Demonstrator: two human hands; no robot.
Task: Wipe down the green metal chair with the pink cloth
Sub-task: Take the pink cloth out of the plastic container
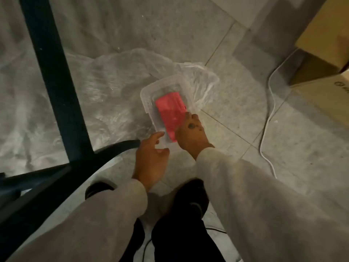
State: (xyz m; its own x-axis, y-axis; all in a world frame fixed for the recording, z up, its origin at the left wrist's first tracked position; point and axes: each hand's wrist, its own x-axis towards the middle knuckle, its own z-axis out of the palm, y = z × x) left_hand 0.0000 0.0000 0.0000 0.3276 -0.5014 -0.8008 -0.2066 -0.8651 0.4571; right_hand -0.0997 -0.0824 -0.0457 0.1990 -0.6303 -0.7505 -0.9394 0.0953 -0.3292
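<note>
Grey tiles point(236, 120) lie under plastic sheeting point(94, 95) by the green chair point(54, 76). My right hand point(188, 133) pinches the pink cloth point(170, 108) in a clear tub point(149, 87); my left hand point(151, 159) hangs relaxed beside it. A box point(321, 53) and a cable point(268, 103) lie to the right.

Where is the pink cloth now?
Head view, centre: pink cloth in the clear tub, right of the chair leg, right hand gripping its near end.

Dim, soft overall; wide-angle edge distortion; glare on plastic sheet point(105, 82).
</note>
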